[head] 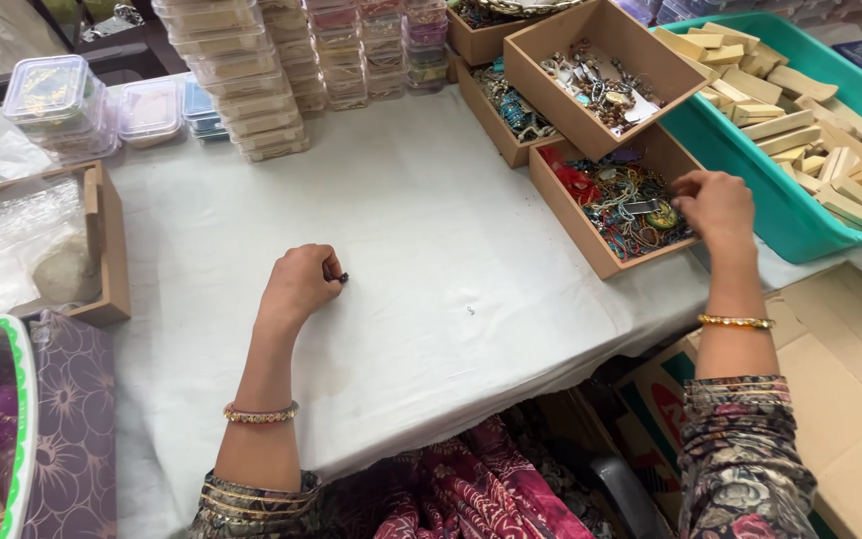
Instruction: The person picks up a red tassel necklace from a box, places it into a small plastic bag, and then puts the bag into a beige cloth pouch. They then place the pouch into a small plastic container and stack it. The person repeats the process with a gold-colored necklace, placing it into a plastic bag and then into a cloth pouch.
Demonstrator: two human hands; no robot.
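Head view looks down on a table covered by a white cloth (431, 220), soft and faintly creased. The left hand (299, 284) rests on the cloth near the middle, curled into a loose fist, its fingertips pinched on a small dark bead (340, 277) that touches the fabric. The right hand (715, 205) reaches to the right into the near cardboard tray (573, 218), fingers bent down among a tangle of jewellery (631, 205): thin cords, beads and metal bits in red, teal and gold. Whether those fingers have closed on a piece I cannot tell, since the back of the hand hides them.

Judging by how things lie, the work is at an early stage: only one tiny piece has reached the cloth, a speck (470, 310) lies alone nearer the table edge, and the tray looks full.

Farther right, a teal plastic tub (780, 215) holds pale, blocky wooden pieces (830, 140). Two more cardboard trays (601, 70) of trinkets sit beyond the near one. At the far side stand stacks of clear plastic boxes (241, 75), glossy and thin-walled. On the left a wooden box (112, 250) holds crinkled clear plastic. Both wrists wear beaded gold bangles (735, 321).
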